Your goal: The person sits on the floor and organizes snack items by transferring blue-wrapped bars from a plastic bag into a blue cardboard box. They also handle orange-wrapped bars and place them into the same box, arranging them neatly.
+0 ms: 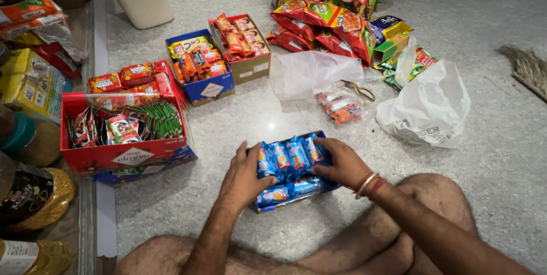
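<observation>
A seated person worked on a speckled grey floor [501,155], bare legs crossed at the near edge. A small blue box [296,187] of blue-wrapped biscuit packets [288,158] lay on the floor just beyond the legs, near the middle of the scene. Its long axis ran from near left to far right, and the packets stood side by side across it, their ends pointing far and slightly left. The left hand [245,178] pressed against the box's left end, fingers together and curled over the nearest packets, thumb on a packet lying on the near side. The right hand [342,164], with red and white threads at the wrist, covered the right end, fingers together and bent down onto the packets there. To the far left stood a large red box [125,155] of mixed sweets, with a blue box [213,90] and a brown carton [250,67] of orange-wrapped packets beyond it. To the far right lay a clear bag [342,104] of small packets, a white plastic bag [427,110], and a heap of red snack bags [325,13].
</observation>
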